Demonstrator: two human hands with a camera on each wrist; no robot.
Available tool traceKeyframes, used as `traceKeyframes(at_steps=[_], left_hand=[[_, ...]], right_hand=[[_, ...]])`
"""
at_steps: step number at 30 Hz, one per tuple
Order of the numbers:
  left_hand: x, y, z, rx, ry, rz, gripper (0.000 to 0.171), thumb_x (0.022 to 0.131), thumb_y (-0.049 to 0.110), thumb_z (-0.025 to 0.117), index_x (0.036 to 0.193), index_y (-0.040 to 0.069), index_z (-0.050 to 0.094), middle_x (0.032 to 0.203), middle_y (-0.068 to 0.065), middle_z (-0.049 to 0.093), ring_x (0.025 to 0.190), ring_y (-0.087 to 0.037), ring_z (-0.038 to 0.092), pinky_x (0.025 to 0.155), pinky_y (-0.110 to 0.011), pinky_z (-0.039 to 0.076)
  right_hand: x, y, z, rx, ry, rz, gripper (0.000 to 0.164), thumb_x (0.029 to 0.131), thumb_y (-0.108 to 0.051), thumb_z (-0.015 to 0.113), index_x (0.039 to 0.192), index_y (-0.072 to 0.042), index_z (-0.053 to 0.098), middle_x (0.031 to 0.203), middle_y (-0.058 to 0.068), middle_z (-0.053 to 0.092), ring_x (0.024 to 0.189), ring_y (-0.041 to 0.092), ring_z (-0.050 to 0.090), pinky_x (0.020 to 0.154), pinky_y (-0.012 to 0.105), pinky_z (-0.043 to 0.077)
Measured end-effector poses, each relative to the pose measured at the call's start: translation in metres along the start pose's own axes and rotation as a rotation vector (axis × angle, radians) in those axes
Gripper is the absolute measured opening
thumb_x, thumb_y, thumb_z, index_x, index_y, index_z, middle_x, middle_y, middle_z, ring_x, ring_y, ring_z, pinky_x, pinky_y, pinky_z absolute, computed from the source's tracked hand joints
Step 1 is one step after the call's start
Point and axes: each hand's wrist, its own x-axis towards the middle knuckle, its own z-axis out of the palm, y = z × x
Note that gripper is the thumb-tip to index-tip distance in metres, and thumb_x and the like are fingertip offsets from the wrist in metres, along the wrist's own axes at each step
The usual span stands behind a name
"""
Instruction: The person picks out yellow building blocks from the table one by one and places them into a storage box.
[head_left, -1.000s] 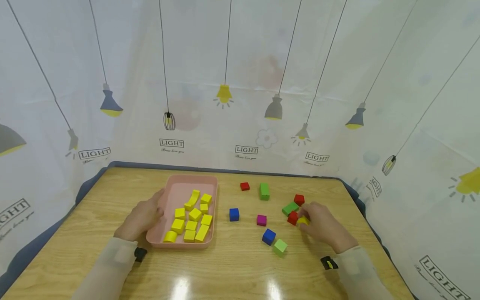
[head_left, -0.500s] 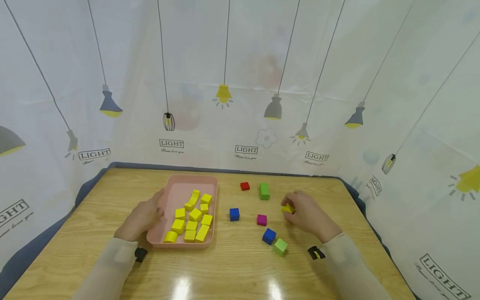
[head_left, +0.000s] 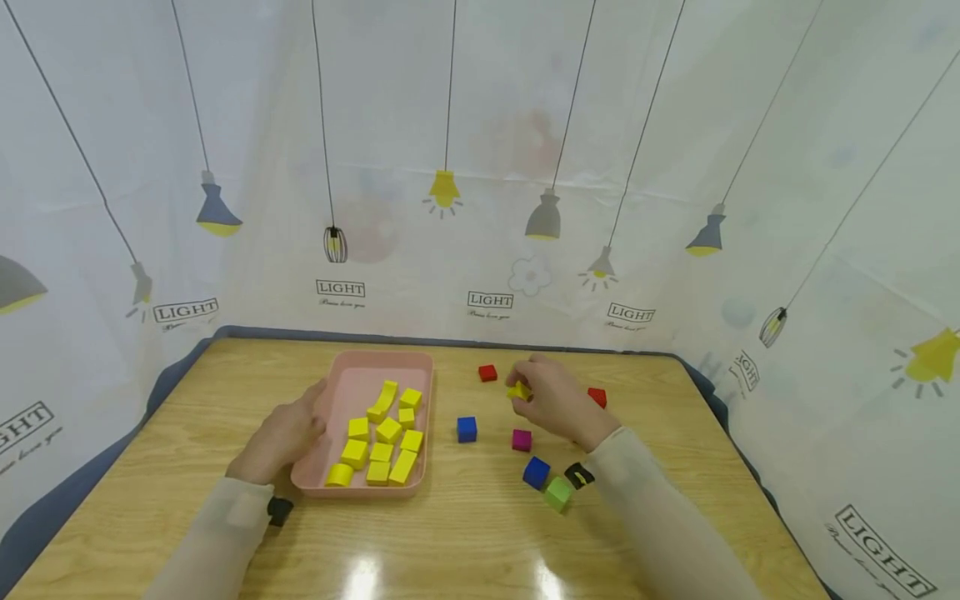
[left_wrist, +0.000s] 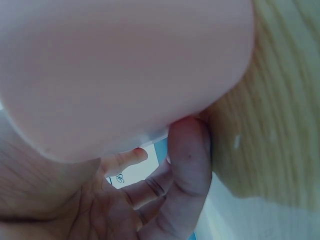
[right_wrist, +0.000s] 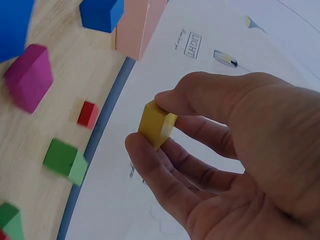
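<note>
My right hand (head_left: 562, 400) pinches a small yellow block (right_wrist: 152, 124) between thumb and fingertips, raised above the back middle of the table. My left hand (head_left: 281, 433) grips the left side of a pink tray (head_left: 360, 492). In the left wrist view a curled finger (left_wrist: 190, 150) presses at the tray's edge. Inside the tray lie several yellow blocks, among them a curved piece (head_left: 383, 402) and a rounded one (head_left: 340, 475). A green block (right_wrist: 62, 159), hidden by my right hand in the head view, shows in the right wrist view.
Right of the tray lie a blue block (head_left: 467, 429), a magenta block (head_left: 521, 440), a second blue block (head_left: 536, 472) and a light green block (head_left: 558, 493). One red block (head_left: 487, 373) is near the back edge, another red block (head_left: 597, 397) right of my hand. A printed curtain surrounds the table.
My right hand has lifted the yellow block from the red and green blocks on the right and carried it leftward and toward the back. My left hand stays on the tray.
</note>
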Motion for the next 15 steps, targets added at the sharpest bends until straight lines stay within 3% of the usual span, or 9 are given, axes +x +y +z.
traceKeyframes(at_steps=[9,15], left_hand=[[-0.001,0.0,-0.001,-0.004,0.0,0.003,0.068,0.103,0.012,0.047,0.161,0.007,0.012,0.069,-0.008,0.047,0.054,-0.018,0.045,0.052,-0.03,0.041],[-0.001,0.0,-0.001,-0.005,0.004,0.006,0.067,0.103,0.012,0.048,0.16,0.006,0.013,0.068,-0.007,0.046,0.052,-0.018,0.046,0.051,-0.029,0.041]], right_hand=[[0.045,-0.028,0.017,0.022,-0.057,-0.052,0.023,0.089,-0.019,0.076,0.109,-0.012,0.069,0.097,0.002,0.058,0.084,0.015,0.051,0.071,0.025,0.049],[0.073,-0.044,0.029,0.041,-0.033,-0.101,0.021,0.089,-0.017,0.075,0.108,-0.011,0.069,0.097,0.004,0.059,0.085,0.016,0.051,0.071,0.026,0.048]])
